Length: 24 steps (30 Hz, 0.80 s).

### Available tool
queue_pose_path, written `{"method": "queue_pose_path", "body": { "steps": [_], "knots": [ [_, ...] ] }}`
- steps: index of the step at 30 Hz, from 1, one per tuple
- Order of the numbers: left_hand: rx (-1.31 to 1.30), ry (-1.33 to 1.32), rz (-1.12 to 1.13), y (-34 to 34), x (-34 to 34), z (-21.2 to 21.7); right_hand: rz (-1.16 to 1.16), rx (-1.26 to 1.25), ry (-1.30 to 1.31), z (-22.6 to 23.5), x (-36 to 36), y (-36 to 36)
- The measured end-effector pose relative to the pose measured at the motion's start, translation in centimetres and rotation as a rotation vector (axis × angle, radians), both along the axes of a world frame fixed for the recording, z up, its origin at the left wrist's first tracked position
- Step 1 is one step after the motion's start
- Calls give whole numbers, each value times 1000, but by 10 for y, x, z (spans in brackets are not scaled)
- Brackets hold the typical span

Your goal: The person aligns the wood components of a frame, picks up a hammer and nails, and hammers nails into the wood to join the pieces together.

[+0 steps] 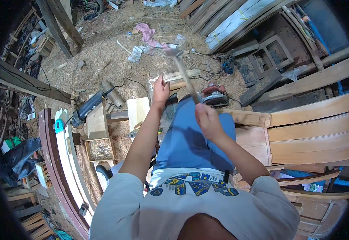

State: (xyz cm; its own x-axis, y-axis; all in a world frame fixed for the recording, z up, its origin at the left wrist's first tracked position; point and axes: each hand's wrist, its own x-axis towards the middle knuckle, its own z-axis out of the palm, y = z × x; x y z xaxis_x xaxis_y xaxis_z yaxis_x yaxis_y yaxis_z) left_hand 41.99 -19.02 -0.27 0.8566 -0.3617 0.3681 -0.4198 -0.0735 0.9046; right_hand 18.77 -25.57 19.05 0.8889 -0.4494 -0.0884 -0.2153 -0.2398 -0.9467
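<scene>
My right hand (209, 122) is closed round the lower handle of a hammer (187, 78). The hammer is raised and slants forward and left, its head blurred by motion. Ahead of my lap, my left hand (161, 93) is closed at the left end of a pale wooden strip (182, 75). Whether a smaller thing is also pinched in those fingers is hidden. A second, browner piece of wood (177, 85) lies just below the strip, close to my left hand. The hammer's head hangs above and beyond the strip.
A red power tool (213, 90) sits right of my knees. On the left lie a dark corded power tool (87, 108), a pale board (137, 112) and a shallow wooden box (100, 149). Curved planks (314, 132) are stacked at right. Shavings and a pink cloth (147, 34) cover the floor ahead.
</scene>
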Motion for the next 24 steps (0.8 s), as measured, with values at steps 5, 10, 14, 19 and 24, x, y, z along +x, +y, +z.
{"method": "queue_pose_path", "body": {
  "steps": [5,10,14,19,24],
  "knots": [
    [-81,-55,29,-5,-8,5,46,62,329,-21,-1,-14],
    [47,9,41,6,4,-15,19,9,92,17,4,7],
    [-40,83,-45,-9,-2,-5,40,50,356,-40,-5,-19],
    [9,68,7,6,1,-6,28,75,200,12,-1,3],
    [-2,49,-27,-4,-10,13,17,-39,85,-30,-11,-11]
  ]
}}
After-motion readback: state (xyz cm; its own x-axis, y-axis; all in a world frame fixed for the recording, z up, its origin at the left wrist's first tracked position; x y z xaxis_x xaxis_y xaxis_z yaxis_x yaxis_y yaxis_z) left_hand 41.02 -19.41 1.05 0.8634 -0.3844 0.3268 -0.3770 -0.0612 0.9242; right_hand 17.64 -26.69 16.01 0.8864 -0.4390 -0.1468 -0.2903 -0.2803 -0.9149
